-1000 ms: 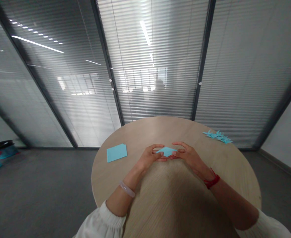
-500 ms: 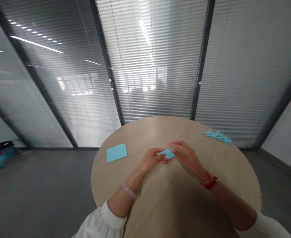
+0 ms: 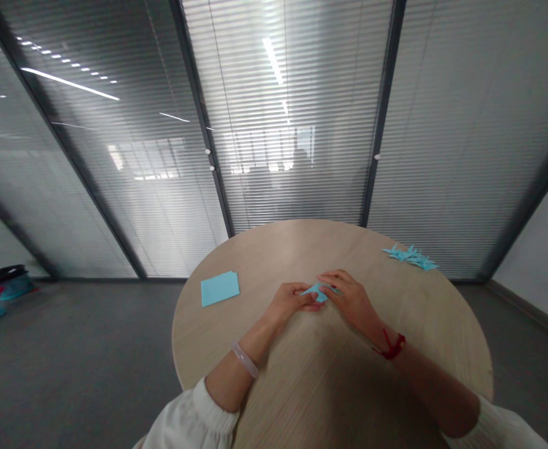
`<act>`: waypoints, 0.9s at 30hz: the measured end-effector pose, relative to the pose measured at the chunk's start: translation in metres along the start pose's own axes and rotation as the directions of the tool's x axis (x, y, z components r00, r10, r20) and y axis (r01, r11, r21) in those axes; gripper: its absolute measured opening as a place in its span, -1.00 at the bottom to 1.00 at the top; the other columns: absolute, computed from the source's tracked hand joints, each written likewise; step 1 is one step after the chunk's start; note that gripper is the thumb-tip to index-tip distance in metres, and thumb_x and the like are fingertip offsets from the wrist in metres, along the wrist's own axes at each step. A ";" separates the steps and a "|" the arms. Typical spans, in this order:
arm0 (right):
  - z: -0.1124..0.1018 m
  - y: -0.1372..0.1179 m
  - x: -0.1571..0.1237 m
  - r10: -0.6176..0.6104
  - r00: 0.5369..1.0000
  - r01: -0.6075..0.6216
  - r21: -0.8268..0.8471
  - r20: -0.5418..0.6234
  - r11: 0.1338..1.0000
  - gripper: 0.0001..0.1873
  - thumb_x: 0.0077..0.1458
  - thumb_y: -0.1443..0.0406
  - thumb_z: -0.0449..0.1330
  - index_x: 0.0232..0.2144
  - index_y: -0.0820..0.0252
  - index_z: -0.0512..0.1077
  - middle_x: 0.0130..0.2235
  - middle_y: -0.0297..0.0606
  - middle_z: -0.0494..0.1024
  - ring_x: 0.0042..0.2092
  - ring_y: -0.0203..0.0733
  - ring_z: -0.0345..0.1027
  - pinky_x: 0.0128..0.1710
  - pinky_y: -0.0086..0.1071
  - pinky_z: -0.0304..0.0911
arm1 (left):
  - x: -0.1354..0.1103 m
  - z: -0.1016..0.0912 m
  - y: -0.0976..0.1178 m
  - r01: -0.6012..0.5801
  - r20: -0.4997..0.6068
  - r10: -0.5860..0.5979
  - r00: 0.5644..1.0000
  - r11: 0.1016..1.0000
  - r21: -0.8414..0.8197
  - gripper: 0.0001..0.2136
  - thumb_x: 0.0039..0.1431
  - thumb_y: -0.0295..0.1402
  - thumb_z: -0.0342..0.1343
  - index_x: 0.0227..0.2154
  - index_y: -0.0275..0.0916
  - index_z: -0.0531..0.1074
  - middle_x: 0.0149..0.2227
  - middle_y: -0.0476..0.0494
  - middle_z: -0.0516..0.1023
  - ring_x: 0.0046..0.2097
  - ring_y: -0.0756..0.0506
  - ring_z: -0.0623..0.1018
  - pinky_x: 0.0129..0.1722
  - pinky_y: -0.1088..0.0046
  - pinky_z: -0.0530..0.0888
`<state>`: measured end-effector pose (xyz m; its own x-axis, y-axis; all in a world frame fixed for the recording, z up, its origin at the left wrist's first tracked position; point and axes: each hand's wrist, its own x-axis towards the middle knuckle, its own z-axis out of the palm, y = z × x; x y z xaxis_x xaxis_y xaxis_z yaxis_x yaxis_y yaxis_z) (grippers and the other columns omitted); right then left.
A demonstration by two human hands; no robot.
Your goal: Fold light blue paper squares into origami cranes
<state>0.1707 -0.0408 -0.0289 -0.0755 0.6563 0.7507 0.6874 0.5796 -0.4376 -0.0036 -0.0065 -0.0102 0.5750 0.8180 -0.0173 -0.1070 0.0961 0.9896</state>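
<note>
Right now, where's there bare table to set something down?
The table is bare beyond the left hand and right hand, toward the blinds, and between right hand and blue pile. Crowded: around the held blue paper, and left, at the blue sheets.

left hand point(image 3: 287, 304) | right hand point(image 3: 352, 300) | blue paper point(image 3: 321, 295) — between both hands' fingers

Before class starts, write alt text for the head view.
A person's left hand and right hand hold a small blue paper over a pale round table; flat blue sheets lie to the left, a pile of pointed blue pieces to the right.
</note>
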 end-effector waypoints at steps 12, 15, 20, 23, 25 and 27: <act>-0.001 -0.003 -0.001 -0.054 0.998 0.055 -0.037 0.025 0.998 -0.74 0.23 0.29 0.04 -0.23 0.10 0.55 -0.24 -0.17 0.54 -0.18 -0.13 0.42 -0.17 -0.23 0.41 | 0.002 0.001 -0.005 -0.025 -0.031 0.024 0.999 0.999 -0.027 -0.63 -0.24 -0.21 0.39 -0.38 -0.38 0.57 -0.39 -0.16 0.59 -0.34 -0.08 0.55 -0.18 0.36 0.48; -0.001 -0.004 -0.001 -0.041 0.999 0.043 -0.049 0.028 0.998 -0.74 0.23 0.27 0.05 -0.15 0.10 0.51 -0.21 -0.16 0.53 -0.16 -0.12 0.42 -0.14 -0.21 0.41 | 0.002 0.001 -0.005 -0.049 -0.057 0.048 0.997 0.999 -0.018 -0.63 -0.30 -0.25 0.42 -0.39 -0.37 0.57 -0.40 -0.13 0.58 -0.36 -0.06 0.54 -0.22 0.38 0.48; 0.002 -0.004 -0.002 -0.048 0.998 0.050 -0.048 0.042 0.998 -0.74 0.24 0.27 0.03 -0.18 0.13 0.52 -0.21 -0.16 0.51 -0.15 -0.14 0.41 -0.12 -0.23 0.40 | 0.002 0.001 -0.005 -0.045 -0.128 0.042 0.991 0.999 -0.014 -0.66 -0.34 -0.28 0.43 -0.46 -0.39 0.55 -0.46 -0.10 0.56 -0.40 -0.04 0.52 -0.26 0.39 0.49; 0.003 -0.002 -0.003 -0.079 0.996 0.082 -0.071 0.036 0.994 -0.74 0.25 0.28 0.02 -0.17 0.12 0.51 -0.21 -0.16 0.51 -0.15 -0.13 0.40 -0.13 -0.23 0.40 | 0.002 0.001 -0.006 -0.043 -0.140 0.040 0.989 0.999 -0.017 -0.66 -0.32 -0.26 0.42 -0.47 -0.40 0.54 -0.48 -0.09 0.54 -0.42 -0.03 0.52 -0.26 0.38 0.49; 0.003 -0.002 -0.004 -0.104 0.994 0.108 -0.099 0.044 0.989 -0.73 0.25 0.28 0.02 -0.15 0.12 0.51 -0.21 -0.14 0.51 -0.15 -0.12 0.40 -0.14 -0.22 0.40 | 0.001 0.001 -0.005 -0.044 -0.146 0.041 0.988 0.999 -0.019 -0.66 -0.32 -0.25 0.42 -0.48 -0.39 0.54 -0.47 -0.10 0.55 -0.41 -0.04 0.52 -0.25 0.37 0.49; 0.002 -0.002 -0.003 -0.133 0.990 0.139 -0.132 0.051 0.982 -0.73 0.25 0.29 0.02 -0.13 0.12 0.50 -0.21 -0.13 0.51 -0.15 -0.11 0.39 -0.15 -0.21 0.40 | 0.001 0.002 -0.003 -0.042 -0.161 0.038 0.986 0.999 -0.020 -0.67 -0.32 -0.25 0.42 -0.48 -0.39 0.54 -0.47 -0.11 0.55 -0.40 -0.05 0.53 -0.24 0.36 0.49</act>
<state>0.1677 -0.0433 -0.0315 -0.2030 0.5972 0.7759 0.7596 0.5962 -0.2601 -0.0011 -0.0074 -0.0133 0.4321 0.9018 -0.0022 -0.1474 0.0731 0.9864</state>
